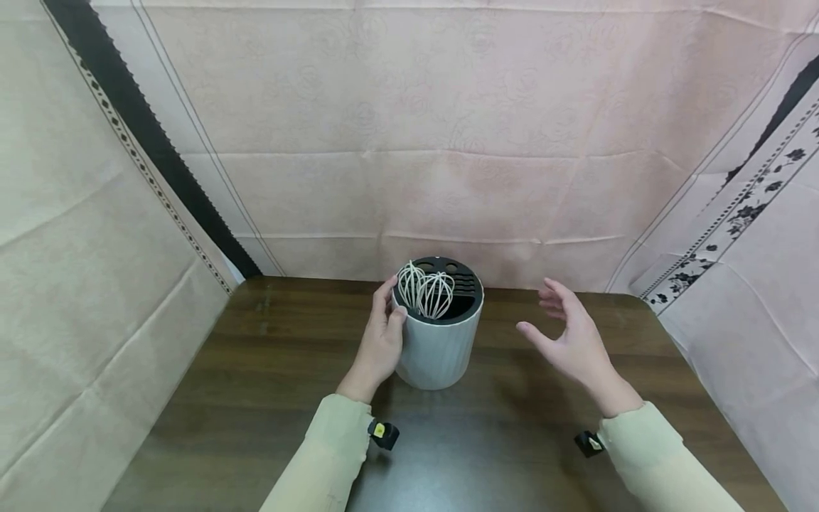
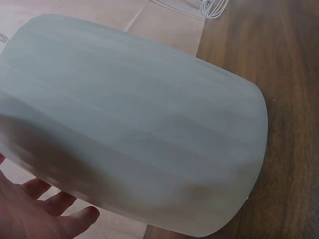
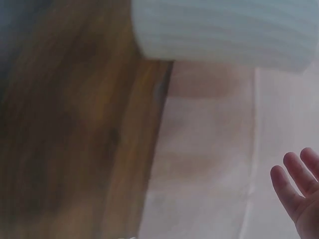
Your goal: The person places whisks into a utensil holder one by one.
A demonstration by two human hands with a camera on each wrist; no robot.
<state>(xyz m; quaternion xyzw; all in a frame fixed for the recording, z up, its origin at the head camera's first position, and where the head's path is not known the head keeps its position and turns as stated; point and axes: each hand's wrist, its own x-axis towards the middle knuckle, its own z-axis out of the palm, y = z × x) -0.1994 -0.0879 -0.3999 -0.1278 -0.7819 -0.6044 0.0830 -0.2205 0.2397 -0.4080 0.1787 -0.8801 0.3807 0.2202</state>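
A light grey ribbed utensil holder (image 1: 440, 355) with a black slotted top stands upright on the brown table. Two white wire whisks (image 1: 425, 291) rest in its large opening, their handles hidden inside. My left hand (image 1: 382, 341) is at the holder's left side, thumb near the front of the rim. In the left wrist view its fingers (image 2: 75, 221) lie beside the wall (image 2: 139, 109), slightly bent; whether they touch cannot be told. Apart from the holder, to its right, my right hand (image 1: 579, 348) hovers with fingers spread and nothing in it.
The brown wooden table (image 1: 269, 412) ends at a back edge just behind the holder. Pale patterned cloth (image 1: 461, 142) hangs behind and along both sides. Some white wire loops (image 2: 215, 7) show at the top of the left wrist view.
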